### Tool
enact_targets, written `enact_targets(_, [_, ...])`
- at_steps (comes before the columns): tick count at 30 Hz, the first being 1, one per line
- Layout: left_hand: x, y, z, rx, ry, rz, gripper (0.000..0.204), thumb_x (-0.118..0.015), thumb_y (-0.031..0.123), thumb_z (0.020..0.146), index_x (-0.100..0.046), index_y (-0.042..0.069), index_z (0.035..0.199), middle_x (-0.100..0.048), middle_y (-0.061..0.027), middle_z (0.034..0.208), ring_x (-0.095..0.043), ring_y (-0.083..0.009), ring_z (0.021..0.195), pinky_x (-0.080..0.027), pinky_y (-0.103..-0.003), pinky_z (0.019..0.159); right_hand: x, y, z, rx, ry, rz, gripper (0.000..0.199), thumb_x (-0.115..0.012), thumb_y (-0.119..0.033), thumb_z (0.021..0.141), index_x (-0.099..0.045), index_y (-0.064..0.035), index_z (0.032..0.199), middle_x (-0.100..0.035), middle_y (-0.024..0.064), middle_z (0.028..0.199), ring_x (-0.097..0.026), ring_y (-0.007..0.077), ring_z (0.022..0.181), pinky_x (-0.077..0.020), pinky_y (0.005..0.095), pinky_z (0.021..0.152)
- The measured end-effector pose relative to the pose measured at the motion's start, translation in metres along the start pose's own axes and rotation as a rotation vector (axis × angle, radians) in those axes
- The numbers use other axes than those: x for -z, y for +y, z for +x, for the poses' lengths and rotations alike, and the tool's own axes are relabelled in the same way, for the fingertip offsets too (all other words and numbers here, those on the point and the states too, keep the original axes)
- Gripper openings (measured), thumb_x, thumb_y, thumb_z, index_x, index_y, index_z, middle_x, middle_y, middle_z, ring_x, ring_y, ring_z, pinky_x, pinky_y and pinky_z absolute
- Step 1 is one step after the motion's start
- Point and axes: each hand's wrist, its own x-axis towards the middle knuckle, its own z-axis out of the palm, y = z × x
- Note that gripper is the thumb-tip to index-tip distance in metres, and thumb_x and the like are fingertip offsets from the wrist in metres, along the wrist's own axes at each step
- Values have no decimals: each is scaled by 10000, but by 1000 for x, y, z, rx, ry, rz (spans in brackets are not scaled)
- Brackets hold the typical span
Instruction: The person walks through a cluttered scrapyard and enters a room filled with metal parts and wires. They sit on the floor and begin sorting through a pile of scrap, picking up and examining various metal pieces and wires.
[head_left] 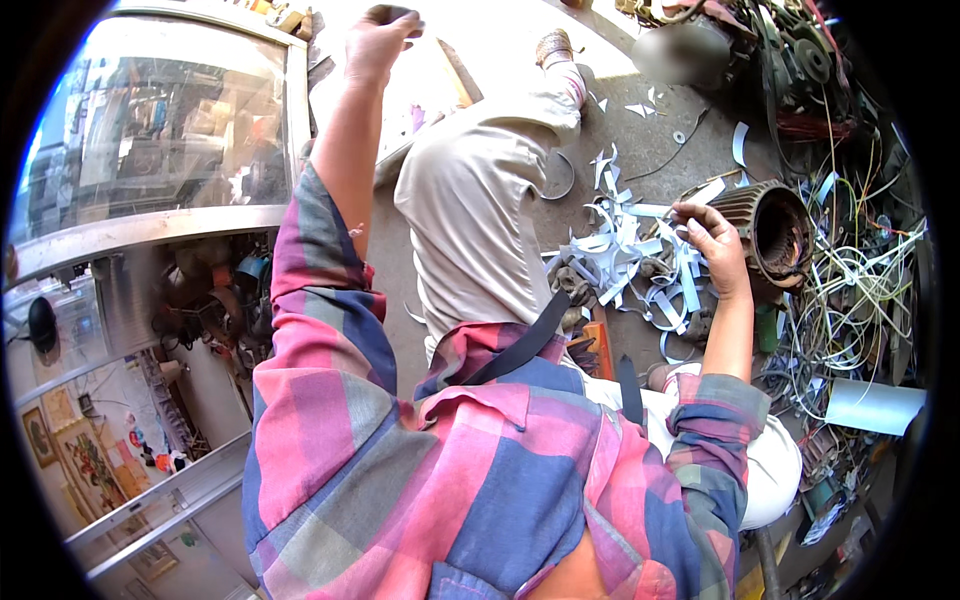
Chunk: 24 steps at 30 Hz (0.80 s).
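Observation:
My left hand [383,45] is stretched far forward at the top, fingers curled in a pinch; whatever is between them cannot be made out. On the right, my right hand [715,248] is raised beside a finned metal motor housing [735,208], thumb and fingers drawn together. Just past its fingertips shows a pale strip [706,191]; whether the fingers grip it or it lies behind them, I cannot tell. The housing lies on its side, its round opening toward me, with brownish windings inside. Many curled white and pale-blue strips [610,245] lie heaped left of this hand.
A glass-fronted cabinet [296,100] stands close on my left. Tangled pale wires [860,270] and a light-blue sheet [875,408] lie at the right. Machine parts [800,60] are piled at the far right. My outstretched leg [470,200] crosses the middle.

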Motion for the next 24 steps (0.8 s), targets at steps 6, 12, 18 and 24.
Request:
enact_targets(6, [123,-127,28,308,284,200,337,-710,198,736,-621,-3,991,-657,-90,882,-639,-145,719,-493,-249,613,-6,39,-14,-158,-48,-58,307,-589,-178,834,-575,3,1082,-599,77,1022,-559,140,938,-447,267,812])
enact_targets(12, [106,-189,17,351,196,881,403,-653,261,727,-625,58,1074,-621,-154,1074,-582,-261,1034,-440,-315,893,11,72,-31,-352,33,-131,351,-589,-206,819,-568,4,1099,-586,75,1051,-551,147,915,-469,288,777])
enact_targets(18, [39,-261,21,199,-318,713,242,-582,156,778,-674,141,1001,-664,-113,954,-625,-257,912,-471,-319,841,20,69,-54,-464,106,-129,359,-578,-204,832,-547,-14,1136,-576,66,1085,-548,154,980,-455,276,800])
enact_targets(24, [-12,-318,20,247,-497,1342,472,-586,280,786,-517,161,1238,-348,-116,1400,-376,-284,1259,-351,-357,1010,28,95,-76,-588,210,-18,390,-597,-209,843,-512,5,1157,-568,83,1107,-565,205,1012,-491,335,822])
